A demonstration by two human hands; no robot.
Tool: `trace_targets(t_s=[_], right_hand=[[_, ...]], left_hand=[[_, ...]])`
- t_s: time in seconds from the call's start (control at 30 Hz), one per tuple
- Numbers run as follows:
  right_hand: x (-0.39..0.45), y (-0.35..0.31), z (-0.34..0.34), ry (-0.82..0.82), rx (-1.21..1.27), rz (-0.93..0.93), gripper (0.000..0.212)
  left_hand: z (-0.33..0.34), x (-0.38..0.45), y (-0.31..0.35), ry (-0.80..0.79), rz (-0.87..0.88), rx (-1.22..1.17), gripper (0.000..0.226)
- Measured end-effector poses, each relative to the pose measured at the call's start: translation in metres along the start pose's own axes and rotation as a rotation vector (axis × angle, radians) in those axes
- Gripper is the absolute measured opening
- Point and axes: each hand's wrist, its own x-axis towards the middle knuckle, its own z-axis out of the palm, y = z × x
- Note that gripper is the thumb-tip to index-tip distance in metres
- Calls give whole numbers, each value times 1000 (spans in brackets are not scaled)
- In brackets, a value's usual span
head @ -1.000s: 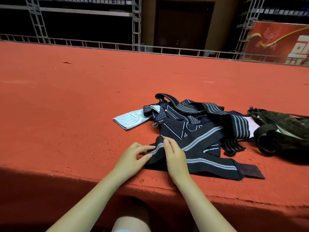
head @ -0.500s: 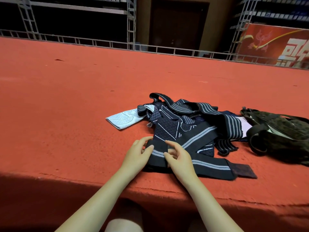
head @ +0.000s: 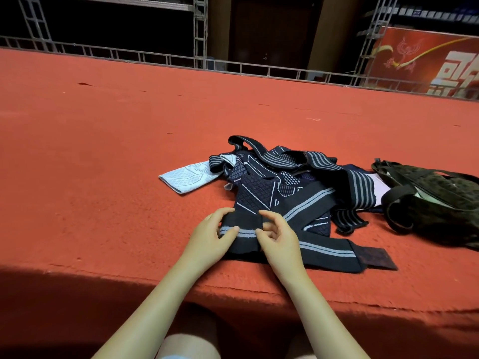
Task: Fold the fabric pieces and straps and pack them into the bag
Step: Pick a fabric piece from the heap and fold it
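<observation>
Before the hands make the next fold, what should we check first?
1. Left hand grips the strap's folded end: ok.
2. Right hand pinches the same fold: ok.
3. Rest of the black strap lies flat along the red carpet edge: ok.
4. Strap free of the dark fabric pile: not ok, the pile lies partly on it.
5. Bag open and ready: cannot tell.
6. Light blue piece packed: not ok, it lies on the carpet.
</observation>
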Motion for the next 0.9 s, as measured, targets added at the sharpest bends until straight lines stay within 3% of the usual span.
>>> trace_targets(t_s=[0.17, 0.43, 0.53, 0.67, 0.8, 0.9], right_hand=[[1, 4, 3, -56, -108, -29, 34], [-2, 2, 2, -158, -81, -70, 39], [-2, 3, 4, -125, -154, -108, 39], [-1, 6, 4, -50, -407, -301, 35], [-3, 8, 5, -50, -493, -341, 21], [-2, 4, 5, -53, -422, -279, 21]], left_hand=[[-3, 0, 0, 4, -41, -31, 32], [-8, -1, 4, 2, 63, -35, 38], [-7, -1, 3, 13, 50, -19, 39], [-3, 1, 3, 75, -17, -6, 32], [-7, 1, 6, 186, -132, -254, 21], [-10, -4, 16, 87, -153, -627, 24]])
